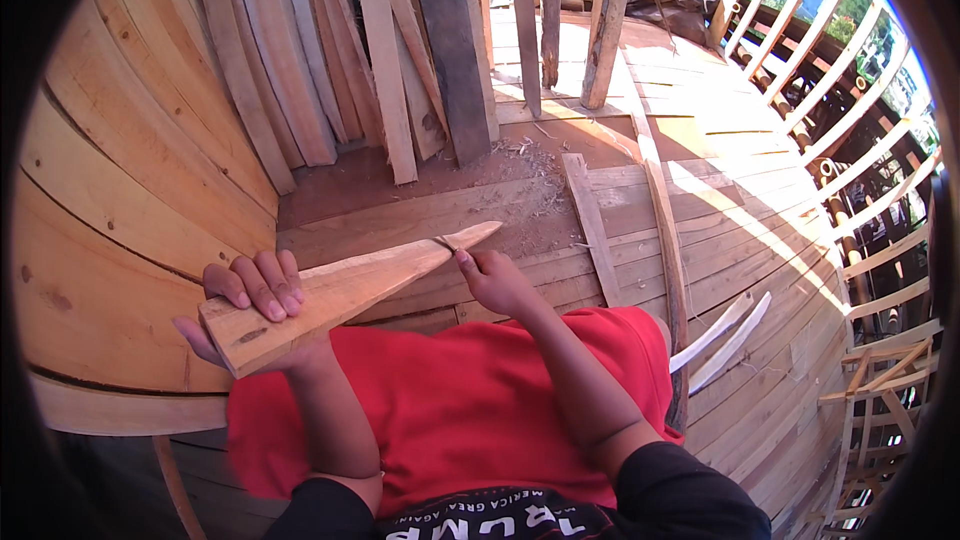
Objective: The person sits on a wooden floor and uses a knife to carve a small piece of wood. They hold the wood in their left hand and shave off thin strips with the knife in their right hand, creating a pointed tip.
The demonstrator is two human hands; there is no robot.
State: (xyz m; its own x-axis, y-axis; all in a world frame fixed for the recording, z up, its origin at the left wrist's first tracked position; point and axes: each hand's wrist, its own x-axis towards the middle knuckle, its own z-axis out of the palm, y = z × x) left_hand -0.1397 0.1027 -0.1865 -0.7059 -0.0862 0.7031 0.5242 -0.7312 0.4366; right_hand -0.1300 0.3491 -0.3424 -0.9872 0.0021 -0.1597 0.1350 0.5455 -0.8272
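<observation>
My left hand (262,285) grips the wide, square-cut end of a tapered piece of wood (345,292), fingers over the top and thumb beneath. The piece is held above my lap, its point slanting up to the right. Near that point my right hand (492,280) is closed in a pinch. From its fingertips a thin, dark, narrow thing (446,243) lies across the wood; its kind is too small to tell. Red cloth (480,390) covers my legs below the wood.
A curved plank wall (120,190) rises at left. Boards (290,50) lean at the back beside upright posts (605,30). Wood shavings (525,185) and a loose board (592,225) lie on the plank floor. Two pale curved strips (730,340) lie at right, near the open ribs (850,135).
</observation>
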